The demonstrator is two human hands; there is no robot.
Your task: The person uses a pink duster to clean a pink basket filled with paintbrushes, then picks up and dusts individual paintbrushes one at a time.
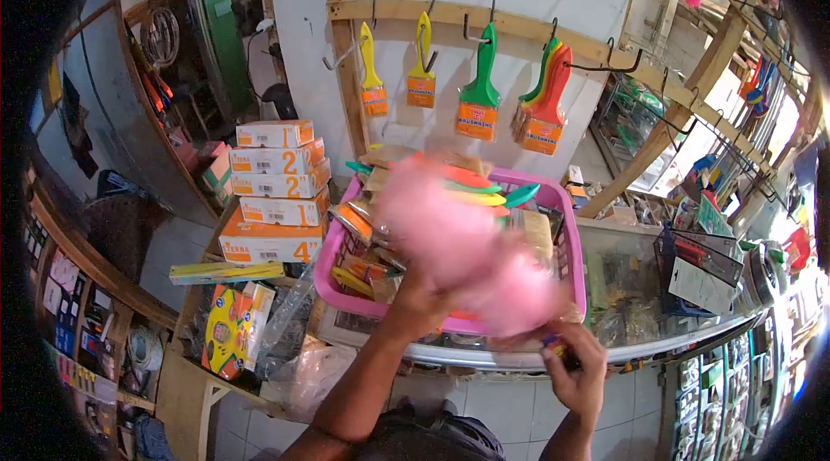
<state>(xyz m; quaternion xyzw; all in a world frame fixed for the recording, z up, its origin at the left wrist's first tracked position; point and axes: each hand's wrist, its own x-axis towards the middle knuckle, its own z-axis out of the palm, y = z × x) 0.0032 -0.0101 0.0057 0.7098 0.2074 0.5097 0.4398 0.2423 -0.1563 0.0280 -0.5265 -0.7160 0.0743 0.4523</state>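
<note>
A pink object, smeared by motion, hangs over the pink basket; what it is I cannot make out. My left hand is at its lower left side, fingers hidden behind or in the blur. My right hand is lower right of it, fingers bent round a small dark and coloured thing too small to name. The basket holds paint brushes with green, yellow and orange handles and brown packets.
Stacked white and orange boxes stand left of the basket. Brushes hang from hooks on a wooden rail behind. A glass counter lies underneath, with a dark wire holder at right.
</note>
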